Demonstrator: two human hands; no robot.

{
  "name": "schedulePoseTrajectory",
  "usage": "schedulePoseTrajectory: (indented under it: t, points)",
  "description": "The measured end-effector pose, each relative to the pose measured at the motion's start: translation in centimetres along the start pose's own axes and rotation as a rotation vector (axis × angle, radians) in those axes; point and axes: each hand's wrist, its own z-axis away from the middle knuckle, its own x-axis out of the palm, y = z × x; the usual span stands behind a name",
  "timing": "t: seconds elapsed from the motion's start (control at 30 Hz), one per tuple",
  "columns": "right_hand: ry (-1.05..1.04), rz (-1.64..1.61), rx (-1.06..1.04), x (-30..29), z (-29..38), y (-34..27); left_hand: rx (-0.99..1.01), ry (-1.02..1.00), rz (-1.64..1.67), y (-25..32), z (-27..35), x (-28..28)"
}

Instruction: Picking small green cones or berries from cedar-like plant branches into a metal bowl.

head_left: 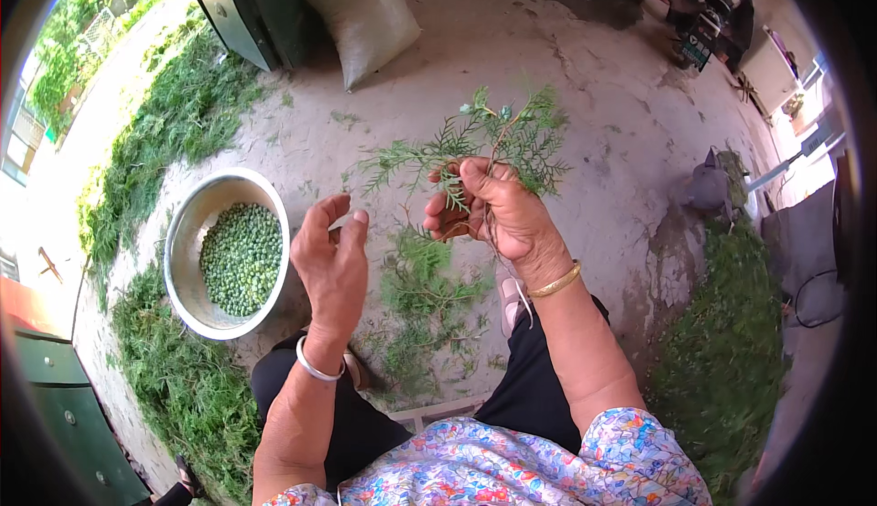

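Observation:
My right hand [503,211] is closed around the thin stem of a leafy conifer sprig [531,139], which has scale-like green foliage and a few blue-green cones at its top. To its left, my left hand [332,252] is raised near the metal basin's right rim, thumb and forefinger apart; whether something small sits between its curled fingers cannot be told. Small round green cones [241,259] lie in a heap inside the metal basin [179,232]. Loose conifer clippings [428,287] are scattered on the floor between my feet.
Piles of cut conifer branches lie at the left [185,383] and right [719,335]. A full woven sack [366,19] leans by a dark green door [229,9]. A foot in a dark sandal [186,475] shows at the lower left, belonging to another person.

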Motion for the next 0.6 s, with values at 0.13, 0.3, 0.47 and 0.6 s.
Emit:
schedulePoseTrajectory:
  t: [0.13, 0.3, 0.47, 0.6]
  points:
    - [0.039, -0.039, -0.021, 0.1, -0.5, -0.1, -0.764, -0.446, 0.686, -0.8, -0.9, -0.3]
    - [0.164, -0.126, -0.104, -0.8, -1.2, -0.1, -0.849, -0.739, 0.877, -0.3, 0.5, 0.1]
    - [0.212, -0.153, -0.134, -1.8, -1.1, -0.4, -0.763, -0.747, 0.955, 0.1, 0.4, -0.1]
    - [0.178, -0.156, -0.141, -1.9, -0.7, -0.9, -0.73, -0.747, 0.897, 0.3, 0.4, -0.4]
